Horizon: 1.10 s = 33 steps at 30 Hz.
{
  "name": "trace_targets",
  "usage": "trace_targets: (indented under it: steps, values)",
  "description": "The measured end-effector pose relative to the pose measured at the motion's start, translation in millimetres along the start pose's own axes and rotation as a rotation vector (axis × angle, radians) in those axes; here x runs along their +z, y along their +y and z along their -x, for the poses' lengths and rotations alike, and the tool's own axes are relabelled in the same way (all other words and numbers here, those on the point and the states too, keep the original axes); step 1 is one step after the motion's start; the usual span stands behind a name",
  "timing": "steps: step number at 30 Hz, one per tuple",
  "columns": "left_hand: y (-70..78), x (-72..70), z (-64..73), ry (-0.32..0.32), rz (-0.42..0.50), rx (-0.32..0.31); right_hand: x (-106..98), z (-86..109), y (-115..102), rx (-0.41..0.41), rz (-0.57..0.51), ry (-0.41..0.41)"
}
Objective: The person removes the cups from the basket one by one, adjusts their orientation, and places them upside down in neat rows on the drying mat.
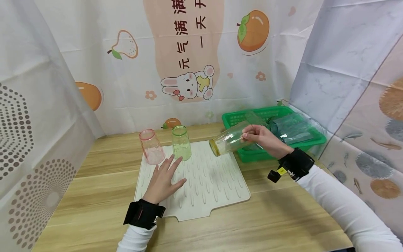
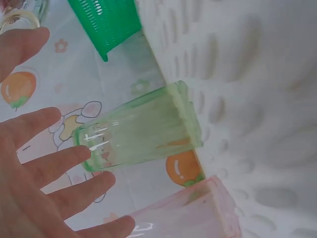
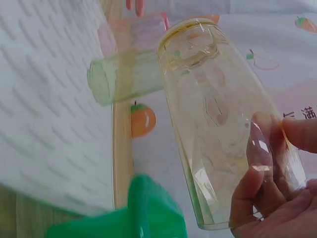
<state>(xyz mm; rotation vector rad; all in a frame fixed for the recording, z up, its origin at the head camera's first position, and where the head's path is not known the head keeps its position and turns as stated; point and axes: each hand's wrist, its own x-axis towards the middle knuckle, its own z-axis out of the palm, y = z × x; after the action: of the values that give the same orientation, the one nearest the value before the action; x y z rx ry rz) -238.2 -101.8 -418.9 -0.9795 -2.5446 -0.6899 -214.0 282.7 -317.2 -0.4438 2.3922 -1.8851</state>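
My right hand [image 1: 263,140] grips a clear yellow tumbler [image 1: 231,138] by its wider end, with thumb and fingers around it. The tumbler lies tilted in the air, its narrower amber end pointing left above the mat's back right corner. In the right wrist view the fingers [image 3: 242,198] show through the clear wall. My left hand [image 1: 163,183] hovers over the left part of the white ridged mat [image 1: 201,208], fingers spread and holding nothing. Just beyond it stand a green tumbler [image 1: 181,145] and a pink tumbler [image 1: 152,148], both narrower end up on the mat.
A green plastic basket [image 1: 255,156] stands at the back right of the wooden table [image 1: 267,217]. Inside it lie several clear vessels, including a bluish one [image 1: 294,129]. A printed curtain [image 1: 126,87] hangs behind the table, with more sheeting on both sides.
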Motion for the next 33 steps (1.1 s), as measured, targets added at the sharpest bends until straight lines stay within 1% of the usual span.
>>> trace_targets:
  steps: [3,8,12,15,18,20,24,27,29,32,33]
  values:
    - [1.0,-1.8,-7.4,0.001,0.065,0.03,12,-3.3,5,-0.004,-0.059,-0.023]
    - [4.5,-5.7,-17.6,-0.052,0.257,0.026,36,-14.7,12,0.008,-0.148,-0.025]
    - [6.4,-7.6,-23.4,-0.093,0.368,0.003,55,-23.8,14,0.018,-0.215,-0.024]
    - [6.5,-8.0,-25.9,-0.114,0.432,-0.042,69,-28.3,14,0.013,-0.279,-0.037]
    - [5.6,-8.2,-26.6,-0.119,0.489,-0.078,80,-31.4,14,-0.001,-0.343,-0.048]
    - [5.0,-8.3,-26.9,-0.113,0.523,-0.086,87,-33.1,14,-0.009,-0.378,-0.055]
    - [4.2,-9.0,-28.6,-0.076,0.602,-0.082,98,-33.3,15,-0.008,-0.443,-0.077]
    - [4.8,-9.3,-30.0,-0.047,0.672,-0.08,104,-32.3,17,0.0,-0.534,-0.114]
    - [6.4,-9.3,-30.8,-0.039,0.712,-0.087,107,-31.8,19,0.003,-0.601,-0.139]
    - [10.3,-10.5,-31.8,-0.017,0.755,-0.086,111,-32.8,24,0.007,-0.687,-0.148]
    - [14.2,-14.3,-31.9,-0.007,0.769,-0.079,113,-33.3,25,0.011,-0.704,-0.146]
